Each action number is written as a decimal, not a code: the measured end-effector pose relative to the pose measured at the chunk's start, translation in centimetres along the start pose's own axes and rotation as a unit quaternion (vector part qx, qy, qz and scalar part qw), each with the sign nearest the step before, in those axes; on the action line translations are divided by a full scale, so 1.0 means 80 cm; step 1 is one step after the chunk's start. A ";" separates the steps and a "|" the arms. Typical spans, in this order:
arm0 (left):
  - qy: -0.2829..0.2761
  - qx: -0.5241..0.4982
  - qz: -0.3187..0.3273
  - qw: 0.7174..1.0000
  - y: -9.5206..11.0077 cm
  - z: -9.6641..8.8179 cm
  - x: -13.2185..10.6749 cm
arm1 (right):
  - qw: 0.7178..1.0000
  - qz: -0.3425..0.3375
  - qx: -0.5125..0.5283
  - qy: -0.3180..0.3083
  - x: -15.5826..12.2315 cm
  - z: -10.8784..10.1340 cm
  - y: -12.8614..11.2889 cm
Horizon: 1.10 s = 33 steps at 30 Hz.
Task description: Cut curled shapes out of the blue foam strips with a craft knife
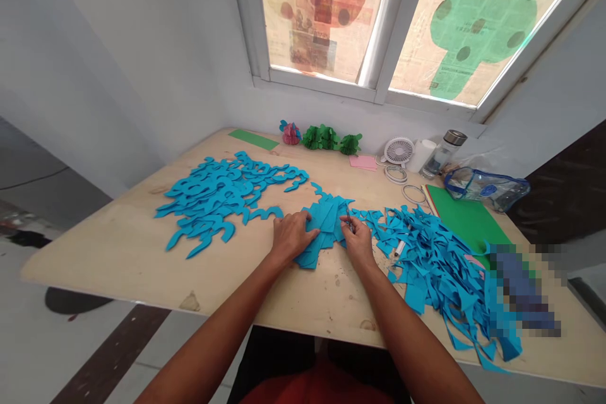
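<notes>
In front of me lies a small stack of flat blue felt-like pieces (pixel 324 216), overlapping at angles. My left hand (pixel 292 235) is closed at the stack's left edge, fingers bent and thumb across a piece. On the right side of the stack, my right hand (pixel 356 237) is closed around a slim dark tool that looks like small scissors (pixel 349 219), its tip pointing away from me. Many curved blue cut-outs (pixel 215 186) are heaped to the left. A tangled heap of blue offcuts (pixel 438 259) spreads to the right, with a white marker-like item (pixel 400 248) at its edge.
Along the wall stand green paper ornaments (pixel 326 137), a pink one (pixel 290 132), a small fan (pixel 398 151) and a bottle (pixel 444 153). Tape rolls (pixel 396 174), green sheets (pixel 473 218) and a clear pouch (pixel 487 188) lie at the right. The table's front edge (pixel 284 322) is close to me.
</notes>
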<state>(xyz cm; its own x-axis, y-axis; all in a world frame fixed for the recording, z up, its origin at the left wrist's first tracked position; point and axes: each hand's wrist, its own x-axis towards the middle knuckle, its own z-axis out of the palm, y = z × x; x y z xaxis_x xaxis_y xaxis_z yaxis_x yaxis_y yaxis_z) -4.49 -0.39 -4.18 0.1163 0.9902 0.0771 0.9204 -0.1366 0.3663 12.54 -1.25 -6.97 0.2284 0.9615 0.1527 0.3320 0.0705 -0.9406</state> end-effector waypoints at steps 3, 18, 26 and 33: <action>0.025 0.020 0.007 0.999 -0.001 0.003 -0.002 | 1.000 -0.012 -0.006 0.004 0.000 0.000 0.002; 0.076 -0.090 -0.023 0.993 0.000 -0.009 -0.008 | 1.000 -0.011 -0.009 0.003 0.001 0.000 0.002; 0.073 -0.558 -0.095 0.821 0.017 -0.023 -0.005 | 0.996 -0.015 0.088 0.029 -0.005 -0.001 -0.009; -0.053 -0.724 -0.070 0.684 0.050 -0.012 -0.001 | 0.993 -0.008 0.114 -0.018 -0.007 0.003 -0.038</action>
<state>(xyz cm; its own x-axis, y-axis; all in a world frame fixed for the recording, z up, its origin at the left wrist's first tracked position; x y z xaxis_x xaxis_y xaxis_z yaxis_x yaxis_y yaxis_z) -1.21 -1.03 -1.81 0.1620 0.9825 -0.0923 -0.4011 0.1511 0.9035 11.20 -1.94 -4.27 0.1904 0.9683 0.1614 0.1186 0.1405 -0.9829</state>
